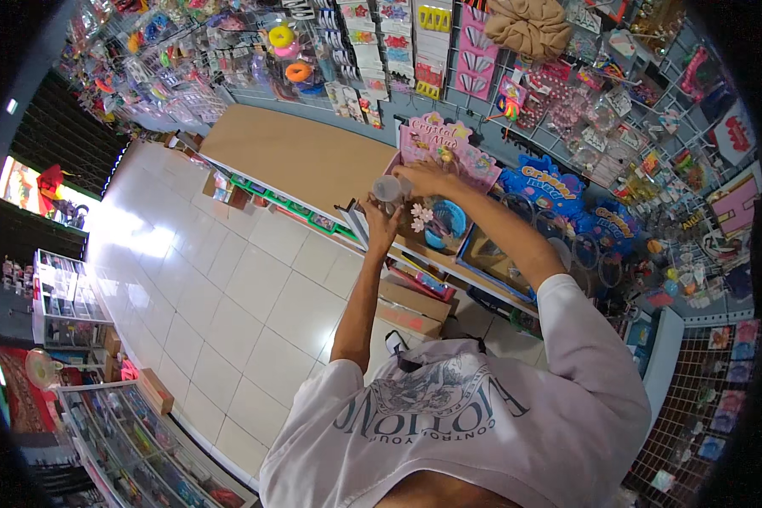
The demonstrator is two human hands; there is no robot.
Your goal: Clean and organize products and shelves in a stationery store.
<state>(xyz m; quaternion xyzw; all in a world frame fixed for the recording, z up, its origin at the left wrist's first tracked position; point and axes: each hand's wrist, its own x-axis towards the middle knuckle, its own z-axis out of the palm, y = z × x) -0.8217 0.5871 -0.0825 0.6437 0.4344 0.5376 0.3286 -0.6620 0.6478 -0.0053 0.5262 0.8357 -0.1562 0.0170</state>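
Observation:
My left hand (pixel 381 222) grips a small clear plastic cup (pixel 388 188) from below, over the front edge of the shelf. Just beyond and to its right, my right hand (pixel 425 176) reaches over a pink display box (pixel 447 146); its fingertips are near the cup and partly hidden, so what it holds is unclear. Close below the right forearm, a blue plastic basket (pixel 446 223) with items inside stands in an open box, pale pink flower shapes (pixel 421 217) at its left. Farther right are blue display boxes (pixel 541 184) with round clear containers (pixel 585 251).
A brown shelf top (pixel 305 159) runs to the left. Packaged hair accessories (pixel 476 51) hang on a wire grid wall above it. Cardboard boxes (pixel 413 308) rest on the tiled floor (pixel 241 305) below. A glass display case (pixel 146 444) stands at the lower left.

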